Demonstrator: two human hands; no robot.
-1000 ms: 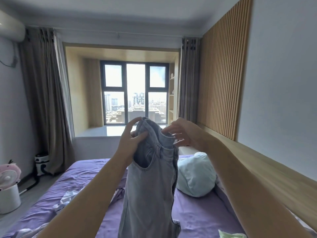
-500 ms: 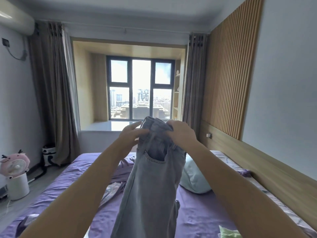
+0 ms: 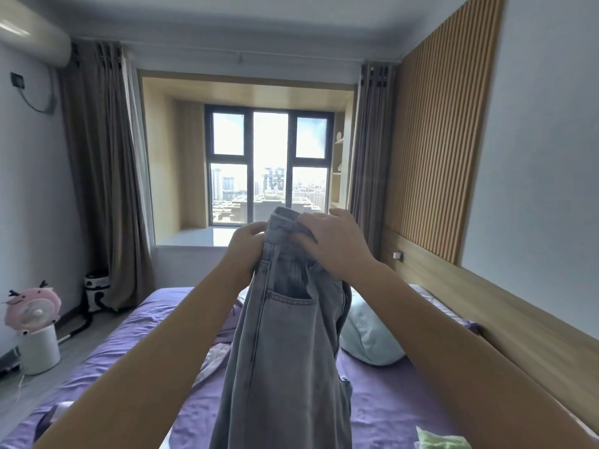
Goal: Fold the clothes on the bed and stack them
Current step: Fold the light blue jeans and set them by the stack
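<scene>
Jeans [image 3: 285,338] hang at arm's length above the bed [image 3: 389,393], waistband now gathered narrower than a second ago; likely lining up the halves, lengthwise fold underway. Left hand [image 3: 243,246] grips the waistband's left edge; right hand [image 3: 334,243] curls over its top, pinching denim. Both arms outstretched.

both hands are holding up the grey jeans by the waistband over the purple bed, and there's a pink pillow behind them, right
Not quite: the pillow is pale blue, not pink, as the head view shows. The rest holds: left hand and right hand hold the grey jeans by the waistband over the purple bed.
</scene>
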